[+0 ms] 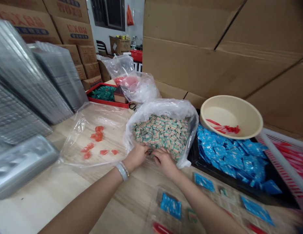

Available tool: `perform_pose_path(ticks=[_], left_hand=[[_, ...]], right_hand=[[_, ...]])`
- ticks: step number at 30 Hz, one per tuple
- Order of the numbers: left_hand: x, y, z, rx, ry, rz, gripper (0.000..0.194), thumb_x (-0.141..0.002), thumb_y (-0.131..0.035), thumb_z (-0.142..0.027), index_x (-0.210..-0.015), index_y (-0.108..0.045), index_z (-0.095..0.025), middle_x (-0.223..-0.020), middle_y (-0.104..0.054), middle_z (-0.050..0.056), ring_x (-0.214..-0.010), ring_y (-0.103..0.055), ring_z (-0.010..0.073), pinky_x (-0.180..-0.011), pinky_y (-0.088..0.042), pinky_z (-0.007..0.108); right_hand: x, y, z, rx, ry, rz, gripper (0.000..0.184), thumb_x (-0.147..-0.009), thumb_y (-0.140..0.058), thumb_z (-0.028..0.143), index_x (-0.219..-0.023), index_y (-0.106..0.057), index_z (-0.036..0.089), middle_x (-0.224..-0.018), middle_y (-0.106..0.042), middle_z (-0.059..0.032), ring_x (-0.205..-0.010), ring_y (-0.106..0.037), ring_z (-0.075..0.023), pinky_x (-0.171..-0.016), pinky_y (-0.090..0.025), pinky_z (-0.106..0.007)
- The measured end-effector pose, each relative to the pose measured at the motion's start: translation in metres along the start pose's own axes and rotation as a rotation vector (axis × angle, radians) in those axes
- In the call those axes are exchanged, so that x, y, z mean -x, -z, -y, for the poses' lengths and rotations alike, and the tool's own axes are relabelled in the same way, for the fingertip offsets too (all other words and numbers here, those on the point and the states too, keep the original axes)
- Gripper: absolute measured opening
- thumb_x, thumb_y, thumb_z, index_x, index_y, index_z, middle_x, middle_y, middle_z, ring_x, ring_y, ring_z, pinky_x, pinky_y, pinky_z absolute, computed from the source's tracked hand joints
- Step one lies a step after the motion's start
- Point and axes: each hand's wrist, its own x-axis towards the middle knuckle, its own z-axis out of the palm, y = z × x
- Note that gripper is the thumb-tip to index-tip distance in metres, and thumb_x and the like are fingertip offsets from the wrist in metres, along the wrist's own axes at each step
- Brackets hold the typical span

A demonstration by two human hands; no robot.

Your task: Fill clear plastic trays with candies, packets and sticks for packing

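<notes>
Pieces [163,133] in a plastic liner [133,118]

Striped, they spread ahead of the fingers [161,152], long axes mixed. Left hand [135,157] and right hand [166,163] were equally near, curled at the near edge; whether either grasped any couldn't be told.

What the hands [137,156] touch is too small to tell; the lower trays [229,206] blur.

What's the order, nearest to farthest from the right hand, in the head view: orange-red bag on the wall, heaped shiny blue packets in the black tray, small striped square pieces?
1. Small striped square pieces: at the right hand.
2. Heaped shiny blue packets: right of it, in the black tray.
3. Orange-red bag: far back, hanging on the wall.
</notes>
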Motion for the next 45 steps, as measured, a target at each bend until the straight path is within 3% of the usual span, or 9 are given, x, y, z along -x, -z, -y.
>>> perform_pose_path(ticks=[4,11,17,21,24,27,36,45], left_hand=[[0.002,-0.006,0.002,0.005,-0.091,0.021,0.026,-0.081,-0.039,-0.014,-0.090,-0.062,-0.018,-0.095,-0.059,0.007,-0.089,-0.053,0.0165,-0.080,-0.040,0.026],[0.007,-0.013,0.002,-0.041,-0.128,-0.006,0.027,-0.083,-0.036,-0.015,-0.091,-0.062,-0.016,-0.089,-0.056,0.007,-0.082,-0.052,0.0153,-0.075,-0.041,0.025],[0.003,0.004,0.012,0.038,-0.014,-0.120,0.026,-0.078,-0.042,-0.014,-0.092,-0.064,-0.015,-0.089,-0.060,0.008,-0.084,-0.054,0.0163,-0.078,-0.040,0.026],[-0.004,0.016,0.019,0.141,0.000,-0.048,0.026,-0.074,-0.043,-0.012,-0.088,-0.066,-0.014,-0.085,-0.065,0.006,-0.078,-0.056,0.0158,-0.074,-0.042,0.024],[-0.009,0.017,0.017,0.212,-0.036,0.071,0.027,-0.071,-0.043,-0.009,-0.085,-0.066,-0.014,-0.080,-0.066,0.002,-0.073,-0.057,0.0144,-0.067,-0.043,0.022],[-0.013,0.011,0.012,0.149,-0.031,0.136,0.023,-0.068,-0.047,-0.008,-0.080,-0.065,-0.014,-0.073,-0.065,0.002,-0.068,-0.056,0.0146,-0.063,-0.042,0.022],[-0.004,-0.010,0.006,0.010,0.066,-0.001,0.024,-0.072,-0.042,-0.008,-0.085,-0.062,-0.014,-0.091,-0.059,0.009,-0.083,-0.055,0.0172,-0.078,-0.041,0.029],[0.012,-0.002,-0.003,-0.134,-0.068,-0.071,0.026,-0.078,-0.039,-0.009,-0.095,-0.058,-0.015,-0.091,-0.060,0.007,-0.089,-0.052,0.0174,-0.081,-0.040,0.029]], right_hand=[[0.002,0.000,-0.001,0.008,-0.016,0.006,0.022,-0.072,-0.051,0.007,-0.087,-0.061,0.021,-0.088,-0.062,-0.0025,-0.088,-0.047,-0.0173,-0.077,-0.032,-0.030],[0.002,0.003,0.001,-0.035,0.019,0.024,0.024,-0.072,-0.049,0.008,-0.087,-0.062,0.022,-0.087,-0.062,-0.0021,-0.088,-0.047,-0.0183,-0.077,-0.033,-0.031],[0.005,0.012,-0.015,-0.085,-0.115,-0.116,0.023,-0.074,-0.046,0.007,-0.087,-0.062,0.017,-0.084,-0.061,-0.0050,-0.082,-0.050,-0.0172,-0.074,-0.037,-0.028],[-0.001,0.011,-0.013,-0.115,-0.115,0.031,0.023,-0.074,-0.047,0.007,-0.088,-0.063,0.017,-0.084,-0.062,-0.0045,-0.082,-0.052,-0.0165,-0.075,-0.036,-0.026],[-0.012,0.010,-0.003,0.008,-0.132,0.142,0.025,-0.075,-0.047,0.009,-0.091,-0.063,0.018,-0.088,-0.063,-0.0055,-0.088,-0.051,-0.0187,-0.078,-0.034,-0.029],[-0.021,0.011,0.006,0.150,-0.126,0.213,0.029,-0.076,-0.045,0.011,-0.098,-0.060,0.019,-0.093,-0.062,-0.0068,-0.092,-0.049,-0.0208,-0.078,-0.033,-0.030],[-0.014,0.003,0.005,0.255,-0.164,0.180,0.023,-0.079,-0.042,0.015,-0.095,-0.058,0.018,-0.093,-0.056,-0.0079,-0.093,-0.046,-0.0204,-0.076,-0.032,-0.028],[-0.021,0.004,0.006,0.272,-0.178,0.220,0.025,-0.079,-0.039,0.010,-0.095,-0.056,0.018,-0.093,-0.055,-0.0093,-0.092,-0.046,-0.0206,-0.074,-0.032,-0.029]])
